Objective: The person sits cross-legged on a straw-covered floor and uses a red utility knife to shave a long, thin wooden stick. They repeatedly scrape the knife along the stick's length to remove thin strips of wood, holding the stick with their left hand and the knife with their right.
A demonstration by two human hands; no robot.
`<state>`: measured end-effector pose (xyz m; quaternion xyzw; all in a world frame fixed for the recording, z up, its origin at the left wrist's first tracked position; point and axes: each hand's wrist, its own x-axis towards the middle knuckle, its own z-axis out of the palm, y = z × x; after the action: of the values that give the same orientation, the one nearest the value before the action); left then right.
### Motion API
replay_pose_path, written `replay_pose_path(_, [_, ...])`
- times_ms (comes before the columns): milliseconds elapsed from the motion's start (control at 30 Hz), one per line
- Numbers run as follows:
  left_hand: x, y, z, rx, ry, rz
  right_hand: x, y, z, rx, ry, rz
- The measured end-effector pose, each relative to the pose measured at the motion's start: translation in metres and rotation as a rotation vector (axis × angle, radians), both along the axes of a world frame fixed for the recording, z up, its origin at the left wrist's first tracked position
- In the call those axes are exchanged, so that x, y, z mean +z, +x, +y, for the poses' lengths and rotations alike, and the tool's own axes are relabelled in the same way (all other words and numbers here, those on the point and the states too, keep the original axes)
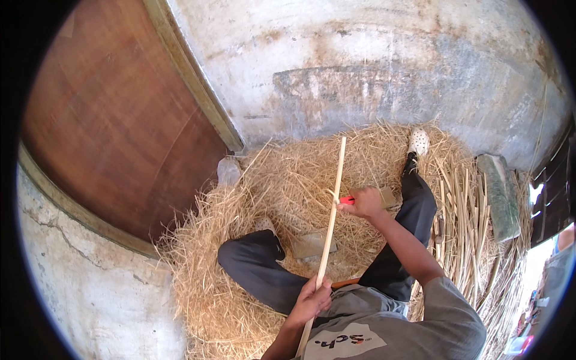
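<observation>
A long pale bamboo strip [333, 225] slants up from my lap, its far end standing over the shavings. My left hand [312, 299] is wrapped round its lower part, close to my body. Farther up the strip, my right hand [363, 202] grips a red-handled knife [346, 200] that meets the strip from the right. The blade is too small to make out. A thin pale shaving [332, 194] curls off the strip just left of the knife.
Heaped shavings [282, 174] cover the floor around my bent legs. Flat blocks [313, 245] lie between my feet. Several long strips [462, 222] are piled at the right, beside a greenish stone slab [499, 198]. A stained wall [384, 78] and a brown door [120, 114] border the spot.
</observation>
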<state>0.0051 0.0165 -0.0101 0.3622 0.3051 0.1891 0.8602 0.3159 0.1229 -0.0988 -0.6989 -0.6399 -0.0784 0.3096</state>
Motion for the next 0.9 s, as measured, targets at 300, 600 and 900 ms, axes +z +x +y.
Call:
replay_pose_path(300, [-0.005,-0.013,-0.016,-0.057,0.051,0.031,0.017,0.037,0.016,-0.135,-0.046,0.003])
replay_pose_path(600, [-0.002,-0.023,-0.028,-0.125,0.088,0.087,0.032,0.077,0.025,-0.189,-0.087,-0.016])
replay_pose_path(900, [0.01,-0.036,-0.041,-0.169,0.042,0.141,0.045,0.111,0.03,-0.284,-0.16,-0.004])
